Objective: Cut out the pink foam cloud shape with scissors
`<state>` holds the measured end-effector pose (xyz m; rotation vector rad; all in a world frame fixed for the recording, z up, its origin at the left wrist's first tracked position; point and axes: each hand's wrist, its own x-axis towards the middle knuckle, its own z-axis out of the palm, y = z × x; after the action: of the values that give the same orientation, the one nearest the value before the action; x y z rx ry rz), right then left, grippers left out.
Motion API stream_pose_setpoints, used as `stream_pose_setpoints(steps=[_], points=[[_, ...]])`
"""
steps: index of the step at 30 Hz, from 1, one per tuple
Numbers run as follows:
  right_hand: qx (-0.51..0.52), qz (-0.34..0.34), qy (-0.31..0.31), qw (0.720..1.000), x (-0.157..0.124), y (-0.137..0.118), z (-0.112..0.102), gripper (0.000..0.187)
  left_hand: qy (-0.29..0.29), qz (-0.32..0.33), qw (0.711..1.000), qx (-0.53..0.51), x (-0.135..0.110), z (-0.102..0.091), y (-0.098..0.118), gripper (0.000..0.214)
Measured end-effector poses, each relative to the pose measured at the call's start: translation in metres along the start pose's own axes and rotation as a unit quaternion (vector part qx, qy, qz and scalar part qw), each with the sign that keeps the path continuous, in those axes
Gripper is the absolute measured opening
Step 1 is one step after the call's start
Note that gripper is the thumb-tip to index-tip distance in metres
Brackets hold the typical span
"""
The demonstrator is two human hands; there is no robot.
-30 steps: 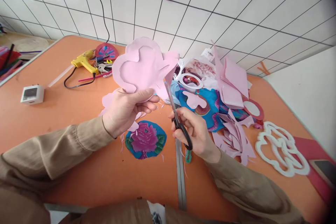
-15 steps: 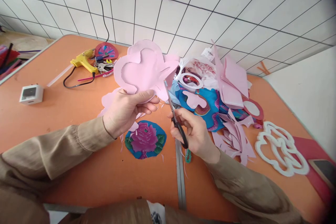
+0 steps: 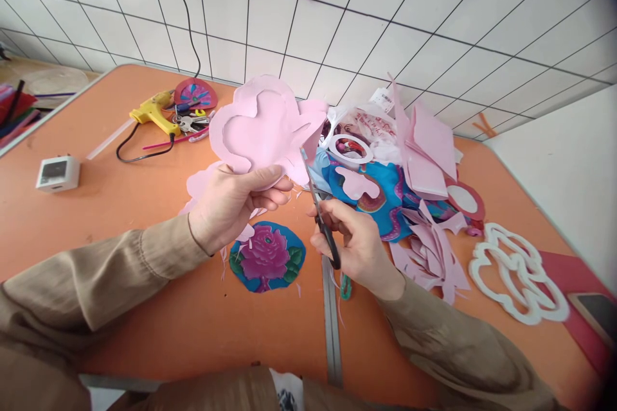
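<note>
The left hand slants in over the tabletop, thumb above and fingers beneath, pinching the pink sheet raised toward the far edge. Scissors tilt up at the sheet's lower right, handles gripped by the right hand's curled fingers.

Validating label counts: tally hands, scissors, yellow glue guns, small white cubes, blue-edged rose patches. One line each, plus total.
Left hand and right hand: 2
Scissors: 1
Yellow glue gun: 1
White cube: 1
Rose patch: 1
Total: 6
</note>
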<state>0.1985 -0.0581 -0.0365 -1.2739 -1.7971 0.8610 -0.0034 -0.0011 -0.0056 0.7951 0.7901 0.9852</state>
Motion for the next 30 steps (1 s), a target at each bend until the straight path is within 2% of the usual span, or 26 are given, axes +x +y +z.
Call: stream_pose_setpoints(steps=[14,19,24,30], points=[[0.002,0.021,-0.002,1.0,0.0002,-0.0012,0.0004,0.017,-0.02,-0.034,0.999,-0.038,0.0006,0.0007,0.0,0.019],[0.062,0.016,-0.026,0.998,0.0006,-0.0031,-0.0037,0.028,-0.021,-0.032,0.999,-0.036,0.0004,0.0002,0.0004,0.019],[0.052,0.013,-0.027,0.998,0.0007,-0.0022,-0.0052,0.036,-0.021,-0.03,0.999,-0.001,-0.0006,0.0002,0.0003,0.021],[0.03,0.018,-0.018,0.999,0.0012,-0.0046,-0.0034,0.026,0.001,-0.031,0.999,0.024,-0.0001,-0.0016,-0.0009,0.018]])
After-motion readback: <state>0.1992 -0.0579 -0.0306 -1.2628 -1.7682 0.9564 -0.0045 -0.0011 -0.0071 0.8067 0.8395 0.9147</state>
